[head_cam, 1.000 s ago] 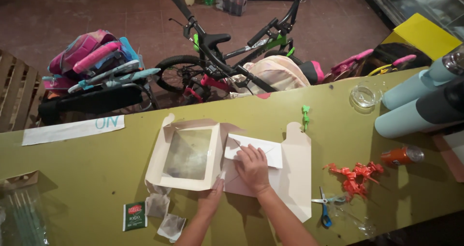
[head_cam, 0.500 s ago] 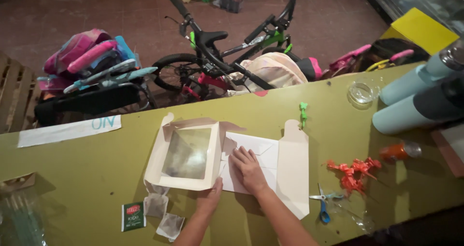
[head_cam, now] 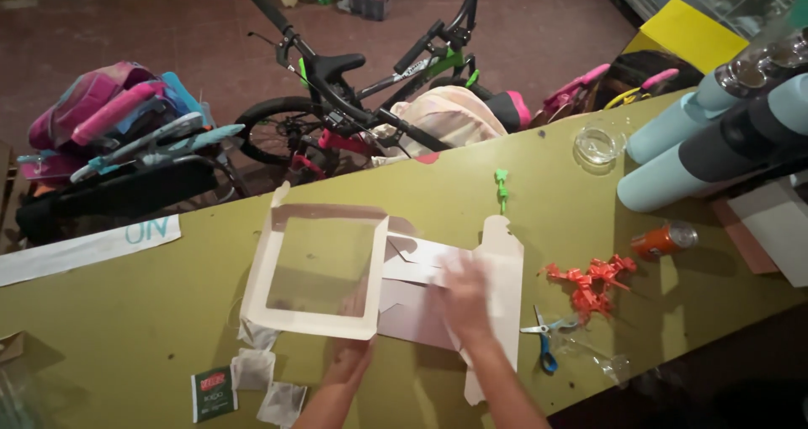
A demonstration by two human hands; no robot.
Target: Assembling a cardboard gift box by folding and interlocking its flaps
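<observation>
A flat, unfolded white cardboard box (head_cam: 497, 269) lies on the green counter (head_cam: 126, 319). Its lid with a clear window (head_cam: 324, 265) is tipped up at the left. My left hand (head_cam: 353, 349) touches the near edge of that lid from below. My right hand (head_cam: 467, 294), blurred by motion, presses flat with fingers apart on the box's middle panel.
Red ribbon bows (head_cam: 589, 279), small scissors (head_cam: 543, 336), an orange can (head_cam: 665, 239) and a glass dish (head_cam: 599, 145) lie to the right. Tea-bag packets (head_cam: 252, 387) sit near left. Pale blue rolls (head_cam: 715, 143) lie far right. A bicycle (head_cam: 370, 84) and bags (head_cam: 109, 143) stand beyond the counter.
The windowed lid has tipped further up. My right hand slid right and nearer across the box panel. The view has shifted slightly.
</observation>
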